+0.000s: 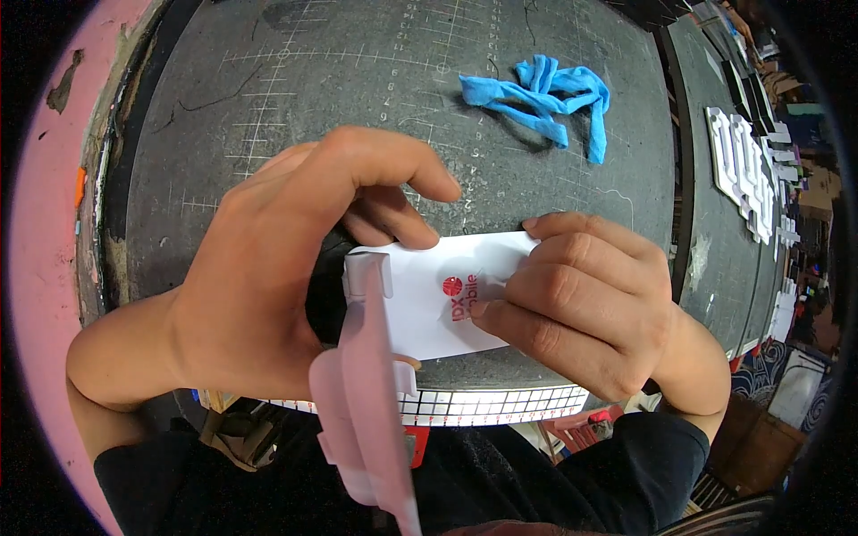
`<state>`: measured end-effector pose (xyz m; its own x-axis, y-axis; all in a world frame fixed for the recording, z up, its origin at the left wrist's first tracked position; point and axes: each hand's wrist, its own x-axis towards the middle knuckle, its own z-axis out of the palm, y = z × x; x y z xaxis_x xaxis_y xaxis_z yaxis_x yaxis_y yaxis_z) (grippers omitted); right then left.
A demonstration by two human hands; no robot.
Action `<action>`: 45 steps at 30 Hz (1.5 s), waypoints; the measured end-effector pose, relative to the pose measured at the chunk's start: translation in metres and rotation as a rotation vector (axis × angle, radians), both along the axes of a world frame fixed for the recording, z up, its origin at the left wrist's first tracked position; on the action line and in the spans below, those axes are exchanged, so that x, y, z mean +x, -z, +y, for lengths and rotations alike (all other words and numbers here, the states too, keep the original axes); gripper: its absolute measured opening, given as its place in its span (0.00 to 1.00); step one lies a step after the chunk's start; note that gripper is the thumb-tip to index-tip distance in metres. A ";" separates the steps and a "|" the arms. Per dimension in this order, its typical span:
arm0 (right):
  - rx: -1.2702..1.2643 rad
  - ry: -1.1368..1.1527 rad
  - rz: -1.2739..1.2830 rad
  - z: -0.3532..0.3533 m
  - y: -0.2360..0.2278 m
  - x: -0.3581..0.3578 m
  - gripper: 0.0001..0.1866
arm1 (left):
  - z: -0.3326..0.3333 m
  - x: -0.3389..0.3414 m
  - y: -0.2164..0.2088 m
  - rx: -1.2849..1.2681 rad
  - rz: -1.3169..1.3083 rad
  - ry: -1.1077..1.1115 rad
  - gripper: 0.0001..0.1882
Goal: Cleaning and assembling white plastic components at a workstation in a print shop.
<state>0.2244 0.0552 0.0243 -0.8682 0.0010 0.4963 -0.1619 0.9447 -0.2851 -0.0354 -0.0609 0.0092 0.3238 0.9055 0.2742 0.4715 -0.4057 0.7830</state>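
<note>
A white panel with a small red print lies between my hands, above the mat's near edge. At its left end stands a pale pink piece with a stepped outline, seen nearly edge-on, and a white bent tab sits at their junction. My left hand curves round this end. One fingertip meets the panel's upper edge, the index finger is raised off it, and the thumb is largely behind the pink piece. My right hand holds the panel's right end, its fingers bent over the top face.
A crumpled blue cloth strip rests on the dark gridded cutting mat. A white gridded ruler runs along the near edge. White slotted pieces lie at the far right. A pink wall borders the left.
</note>
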 end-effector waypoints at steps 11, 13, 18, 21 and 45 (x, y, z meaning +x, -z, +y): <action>-0.009 0.004 0.011 0.000 0.000 0.001 0.18 | 0.006 -0.006 -0.020 -0.067 0.073 0.048 0.43; -0.006 0.007 0.020 -0.001 0.001 0.001 0.19 | 0.009 -0.012 -0.027 -0.110 0.089 0.085 0.40; -0.009 -0.002 0.028 0.001 0.002 0.000 0.19 | 0.051 -0.025 -0.047 -0.375 -0.057 0.237 0.30; -0.025 -0.001 0.003 0.001 0.000 0.000 0.19 | 0.082 -0.014 -0.067 -0.404 0.217 0.207 0.20; -0.043 0.028 0.029 -0.005 0.005 0.001 0.24 | 0.122 0.034 -0.067 -0.436 0.454 0.312 0.10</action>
